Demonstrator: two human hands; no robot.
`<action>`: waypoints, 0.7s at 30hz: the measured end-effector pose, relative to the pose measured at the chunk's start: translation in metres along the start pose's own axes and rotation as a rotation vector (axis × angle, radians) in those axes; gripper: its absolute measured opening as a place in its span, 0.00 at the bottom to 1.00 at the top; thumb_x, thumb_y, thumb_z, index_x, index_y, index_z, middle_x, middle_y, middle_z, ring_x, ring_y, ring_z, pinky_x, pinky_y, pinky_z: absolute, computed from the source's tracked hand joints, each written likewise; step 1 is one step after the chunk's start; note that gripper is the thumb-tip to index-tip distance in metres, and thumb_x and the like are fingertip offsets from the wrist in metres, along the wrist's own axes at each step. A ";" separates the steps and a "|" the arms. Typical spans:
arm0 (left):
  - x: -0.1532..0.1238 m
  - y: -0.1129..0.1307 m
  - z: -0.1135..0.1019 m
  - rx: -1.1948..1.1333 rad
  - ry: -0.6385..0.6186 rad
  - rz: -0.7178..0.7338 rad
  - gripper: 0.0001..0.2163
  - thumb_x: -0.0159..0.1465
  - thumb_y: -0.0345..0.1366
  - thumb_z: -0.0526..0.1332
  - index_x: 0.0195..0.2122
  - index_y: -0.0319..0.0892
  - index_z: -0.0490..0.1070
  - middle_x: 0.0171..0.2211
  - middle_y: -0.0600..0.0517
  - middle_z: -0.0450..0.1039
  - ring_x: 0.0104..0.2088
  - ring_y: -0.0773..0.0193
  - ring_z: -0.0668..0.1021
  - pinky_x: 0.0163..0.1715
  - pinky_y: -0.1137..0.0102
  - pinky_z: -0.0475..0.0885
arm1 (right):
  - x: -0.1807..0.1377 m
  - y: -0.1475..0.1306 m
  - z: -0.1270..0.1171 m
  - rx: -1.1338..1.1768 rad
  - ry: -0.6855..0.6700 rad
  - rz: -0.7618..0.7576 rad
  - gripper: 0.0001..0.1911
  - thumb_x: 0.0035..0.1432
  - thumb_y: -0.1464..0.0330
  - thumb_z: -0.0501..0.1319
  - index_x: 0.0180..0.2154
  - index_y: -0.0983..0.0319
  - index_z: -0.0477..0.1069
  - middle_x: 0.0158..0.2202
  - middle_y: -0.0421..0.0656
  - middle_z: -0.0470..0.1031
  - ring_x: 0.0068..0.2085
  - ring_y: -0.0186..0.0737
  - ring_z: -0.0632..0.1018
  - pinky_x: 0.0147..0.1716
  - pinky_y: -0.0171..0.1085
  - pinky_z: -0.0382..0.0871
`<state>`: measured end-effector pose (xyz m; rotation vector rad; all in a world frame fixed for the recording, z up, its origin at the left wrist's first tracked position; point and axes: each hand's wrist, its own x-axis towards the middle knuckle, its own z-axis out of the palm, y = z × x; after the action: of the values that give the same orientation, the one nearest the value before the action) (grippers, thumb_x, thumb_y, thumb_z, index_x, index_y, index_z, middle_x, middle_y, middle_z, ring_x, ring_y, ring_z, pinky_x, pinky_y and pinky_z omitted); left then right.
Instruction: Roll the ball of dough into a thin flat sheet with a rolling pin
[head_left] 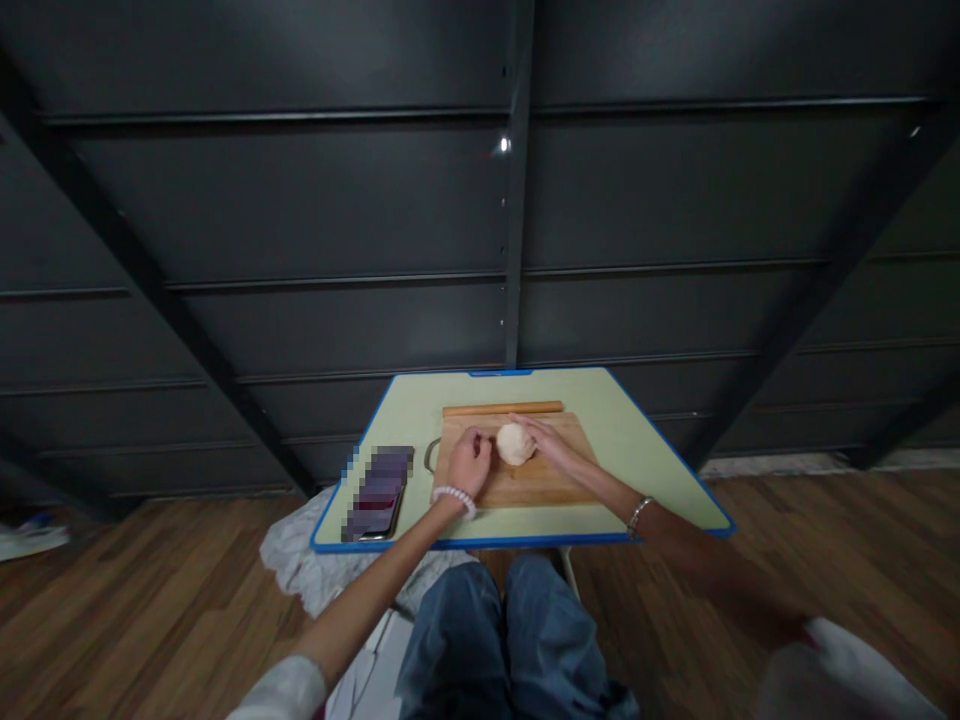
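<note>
A pale round ball of dough (515, 444) rests on a wooden cutting board (536, 490). My right hand (549, 445) cups its right side, the fingers reaching over the far edge and the thumb nearer me. Just left of the dough, my left hand (470, 462) hovers at or over the board with its fingers curled in. Whether those fingers pinch anything is too small to see. Behind the board lies a wooden rolling pin (502, 408), crosswise.
A pale green folding table (645, 450) with a blue rim carries everything. At its left lies a phone (382, 495), partly pixelated. The board's metal handle (430, 455) points left. Beyond stands a dark panelled wall (375, 200). My knees (480, 620) are under the near edge.
</note>
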<state>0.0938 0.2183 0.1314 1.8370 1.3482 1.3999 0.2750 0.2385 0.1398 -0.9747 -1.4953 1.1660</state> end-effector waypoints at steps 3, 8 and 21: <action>0.019 0.021 0.017 0.078 -0.053 0.091 0.07 0.61 0.28 0.53 0.38 0.41 0.70 0.37 0.49 0.72 0.39 0.62 0.74 0.43 0.66 0.67 | -0.006 -0.008 -0.012 0.079 -0.144 0.018 0.33 0.48 0.61 0.64 0.56 0.56 0.61 0.55 0.47 0.68 0.52 0.44 0.71 0.49 0.44 0.67; 0.043 0.052 0.047 0.149 -0.253 0.021 0.13 0.65 0.39 0.57 0.48 0.39 0.67 0.46 0.47 0.69 0.43 0.60 0.74 0.43 0.60 0.71 | -0.008 -0.006 -0.017 0.181 -0.077 -0.078 0.33 0.42 0.68 0.70 0.51 0.53 0.62 0.56 0.44 0.65 0.52 0.41 0.71 0.49 0.41 0.67; 0.031 0.039 0.040 0.204 -0.476 0.123 0.14 0.66 0.39 0.54 0.49 0.40 0.68 0.50 0.46 0.70 0.49 0.59 0.73 0.51 0.59 0.67 | -0.011 0.040 -0.044 -0.204 0.347 -0.199 0.06 0.52 0.66 0.54 0.34 0.58 0.66 0.37 0.42 0.71 0.39 0.39 0.73 0.47 0.45 0.65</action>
<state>0.1467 0.2376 0.1619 2.2371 1.1751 0.8170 0.3213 0.2456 0.1020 -1.0752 -1.4077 0.6720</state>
